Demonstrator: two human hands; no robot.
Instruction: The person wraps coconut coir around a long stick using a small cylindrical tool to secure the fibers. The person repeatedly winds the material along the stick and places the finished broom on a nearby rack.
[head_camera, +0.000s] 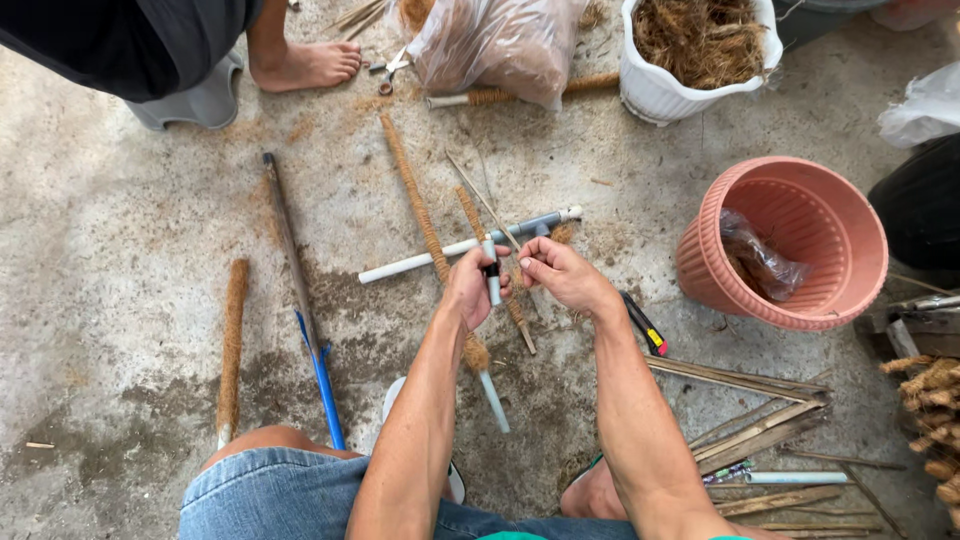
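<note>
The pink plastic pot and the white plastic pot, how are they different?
The pink ribbed plastic pot lies tipped on its side, while the white plastic pot stands upright. The pink pot holds only a small crumpled plastic bag; the white pot is filled with brown coconut fibre. The pink pot is nearer the person's right hand. Both sit on the concrete floor.

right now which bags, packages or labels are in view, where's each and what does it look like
Clear plastic bag of brown fibre: top centre on the concrete floor, bulging, knotted.
Small clear plastic bag with dark brown contents: inside the tipped pink plastic pot, right.
White plastic bag: right edge, crumpled, partly cut off.
No labels, signs or screens can be made out.
</note>
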